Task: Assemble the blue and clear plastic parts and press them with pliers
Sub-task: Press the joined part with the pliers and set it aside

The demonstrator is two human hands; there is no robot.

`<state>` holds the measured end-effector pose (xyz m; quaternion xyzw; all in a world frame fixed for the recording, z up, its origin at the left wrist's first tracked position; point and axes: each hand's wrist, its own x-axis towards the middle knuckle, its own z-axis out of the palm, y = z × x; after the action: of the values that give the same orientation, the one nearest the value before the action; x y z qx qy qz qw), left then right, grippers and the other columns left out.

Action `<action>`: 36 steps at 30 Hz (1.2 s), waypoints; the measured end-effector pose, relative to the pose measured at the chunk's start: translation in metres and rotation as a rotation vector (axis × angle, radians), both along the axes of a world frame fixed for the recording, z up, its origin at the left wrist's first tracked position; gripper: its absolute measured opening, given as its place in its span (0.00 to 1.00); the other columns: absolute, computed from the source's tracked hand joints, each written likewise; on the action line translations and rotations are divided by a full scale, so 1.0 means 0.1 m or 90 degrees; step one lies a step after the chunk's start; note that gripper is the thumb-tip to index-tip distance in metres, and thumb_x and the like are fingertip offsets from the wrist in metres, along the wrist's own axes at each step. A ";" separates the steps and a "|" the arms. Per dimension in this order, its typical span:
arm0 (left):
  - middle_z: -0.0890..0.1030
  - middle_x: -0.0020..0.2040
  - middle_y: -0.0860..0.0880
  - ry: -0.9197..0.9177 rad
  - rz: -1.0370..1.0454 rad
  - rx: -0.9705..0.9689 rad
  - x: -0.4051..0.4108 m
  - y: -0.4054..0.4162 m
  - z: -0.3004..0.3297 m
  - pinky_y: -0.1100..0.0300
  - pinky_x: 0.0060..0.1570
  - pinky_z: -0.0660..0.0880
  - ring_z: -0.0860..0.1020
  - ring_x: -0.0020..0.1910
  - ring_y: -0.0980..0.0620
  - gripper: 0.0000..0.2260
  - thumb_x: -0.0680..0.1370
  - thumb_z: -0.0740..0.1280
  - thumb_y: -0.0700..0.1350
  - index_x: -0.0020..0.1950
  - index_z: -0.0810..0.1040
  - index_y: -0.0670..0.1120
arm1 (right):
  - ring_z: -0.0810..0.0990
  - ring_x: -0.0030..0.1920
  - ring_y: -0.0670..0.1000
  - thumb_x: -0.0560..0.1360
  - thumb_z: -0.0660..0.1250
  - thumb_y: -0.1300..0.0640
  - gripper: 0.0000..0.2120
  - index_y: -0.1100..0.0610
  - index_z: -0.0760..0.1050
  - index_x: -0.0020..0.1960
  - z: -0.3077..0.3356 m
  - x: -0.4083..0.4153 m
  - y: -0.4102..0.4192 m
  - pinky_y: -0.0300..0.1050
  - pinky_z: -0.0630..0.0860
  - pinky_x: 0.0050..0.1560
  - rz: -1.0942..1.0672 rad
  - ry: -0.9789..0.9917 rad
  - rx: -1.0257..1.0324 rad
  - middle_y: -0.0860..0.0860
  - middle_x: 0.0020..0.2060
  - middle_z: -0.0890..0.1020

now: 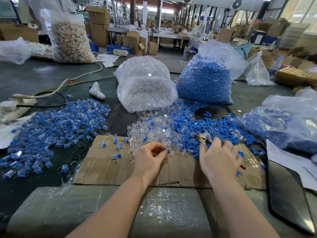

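Head view:

- Your left hand [151,158] pinches a small blue part [168,151] between thumb and fingertips, held just above the far edge of the cardboard sheet [106,162], beside the loose clear parts [151,134]. It looks held there so a clear piece can be fitted to it.
- Your right hand [218,158] is curled round the pliers [204,137]. Their metal head points away from you over the loose blue parts [214,124], and a red handle tip shows past the hand's near side. Keeping the tool in the palm seems meant to spare you picking it up for each press, while the fingertips reach toward the blue pieces.
- Loose clear and blue parts lie spilled along the cardboard's far edge, within reach of both hands.
- The finished pieces [56,126], blue joined with clear, are heaped off the cardboard's left edge, apart from the raw stock.
- The clear bag [145,83], beyond the cardboard's far edge, holds clear parts and spills them from its mouth.
- The bag of blue parts [205,79] stands just right of it, about half full and open at the top.
- Another bag [288,121], at the right, also holds blue pieces.
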<state>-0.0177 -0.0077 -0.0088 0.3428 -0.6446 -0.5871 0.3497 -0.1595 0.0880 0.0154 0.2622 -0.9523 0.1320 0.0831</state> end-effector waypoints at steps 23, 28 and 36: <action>0.79 0.32 0.44 0.127 0.046 0.233 -0.12 -0.27 0.38 0.66 0.28 0.76 0.79 0.27 0.55 0.05 0.73 0.67 0.30 0.41 0.77 0.38 | 0.70 0.35 0.54 0.71 0.61 0.61 0.06 0.58 0.66 0.35 0.54 0.24 -0.07 0.46 0.64 0.38 0.287 -0.489 -0.118 0.56 0.34 0.71; 0.79 0.31 0.44 0.126 0.070 0.285 -0.07 -0.34 0.35 0.66 0.27 0.76 0.79 0.26 0.54 0.05 0.74 0.66 0.29 0.41 0.77 0.37 | 0.72 0.36 0.55 0.70 0.60 0.64 0.03 0.59 0.68 0.37 0.57 0.29 -0.01 0.47 0.70 0.38 0.315 -0.633 -0.115 0.57 0.36 0.71; 0.79 0.25 0.46 0.082 0.071 0.287 -0.01 -0.38 0.35 0.66 0.24 0.75 0.78 0.24 0.53 0.05 0.73 0.66 0.28 0.40 0.77 0.36 | 0.72 0.36 0.54 0.70 0.57 0.68 0.06 0.59 0.66 0.41 0.51 0.32 -0.01 0.48 0.69 0.39 0.325 -0.685 -0.084 0.58 0.40 0.71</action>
<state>-0.0191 -0.0458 0.0261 0.4094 -0.4535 -0.7166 0.3366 -0.1275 0.0870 0.0668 0.3736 -0.7572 0.3209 -0.4291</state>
